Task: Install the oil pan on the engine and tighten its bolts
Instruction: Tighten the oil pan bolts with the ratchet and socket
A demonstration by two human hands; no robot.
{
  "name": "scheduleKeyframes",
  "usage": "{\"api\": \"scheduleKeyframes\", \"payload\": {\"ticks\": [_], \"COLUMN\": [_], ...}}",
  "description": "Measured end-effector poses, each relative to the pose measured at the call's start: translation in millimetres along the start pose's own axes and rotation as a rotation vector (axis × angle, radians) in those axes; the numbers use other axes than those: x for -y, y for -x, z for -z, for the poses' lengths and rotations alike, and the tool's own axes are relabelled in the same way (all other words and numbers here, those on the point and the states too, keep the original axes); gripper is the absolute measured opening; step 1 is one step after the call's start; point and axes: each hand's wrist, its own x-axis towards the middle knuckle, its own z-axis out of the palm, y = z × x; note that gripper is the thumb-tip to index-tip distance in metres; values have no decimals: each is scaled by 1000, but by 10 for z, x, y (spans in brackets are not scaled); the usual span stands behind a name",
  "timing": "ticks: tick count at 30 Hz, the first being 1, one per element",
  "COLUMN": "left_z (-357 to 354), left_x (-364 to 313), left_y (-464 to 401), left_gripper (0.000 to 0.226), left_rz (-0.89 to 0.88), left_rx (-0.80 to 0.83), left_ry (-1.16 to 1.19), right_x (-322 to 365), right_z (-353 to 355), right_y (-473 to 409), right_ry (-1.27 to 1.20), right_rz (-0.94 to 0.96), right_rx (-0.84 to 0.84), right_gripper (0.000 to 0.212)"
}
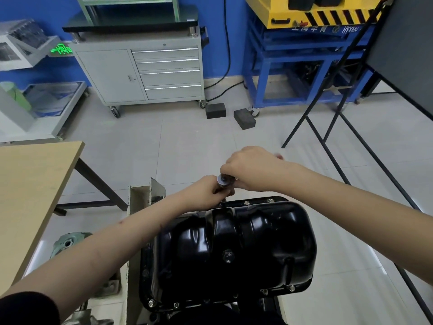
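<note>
Gripping a small metal ratchet tool w/ both hands, left & right, above glossy black oil pan's far-edge bolt.

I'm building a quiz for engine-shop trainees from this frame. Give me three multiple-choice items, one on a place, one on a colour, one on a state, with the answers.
1. Where are both hands working?
A. at the oil pan's far edge
B. at its near edge
C. on the wooden table

2. What colour is the oil pan?
A. silver
B. glossy black
C. yellow

3. What is the right hand doing?
A. hanging open
B. resting flat on the pan
C. gripping a tool

Answers:
1 A: the left hand and right hand meet at the far rim.
2 B: the oil pan is shiny black.
3 C: its fingers curl round a ratchet tool.
</note>
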Motion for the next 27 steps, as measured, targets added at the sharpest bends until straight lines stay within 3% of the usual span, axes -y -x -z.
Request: {"api": "scheduleKeyframes", "payload": {"ticks": [5,9,13,18,21,25,27], "left_z": [-11,-27,-45,-28,-44,-54,-44], "left_x": [-4,64,-3,-6,45,6,-11], "left_y": [-16,-8,-22,-8,-1,-16,-27], "left_gripper": [24,40,24,27,39,30,26], "left_rz": [-11,11,-21,-13,14,-11,-35], "left_rx": [59,-88,-8,31,-83,-26,26], "left_ry": [-15,-17,-60,-84,-101,-105,-87], "right_x": [-10,13,11,-16,-23,-20,-23], "right_z": [31,45,15,38,42,-13,-26], "right_y": [-26,-8,13,-1,-11,-10,-10], "right_ry": [35,-9,45,91,20,23,53], "right_rz": [67,-59,55,89,-3,39,93], "right_rx": [1,77,-9,-25,45,-1,-34], "right_gripper": [17,37,15,14,34,17,21]}}
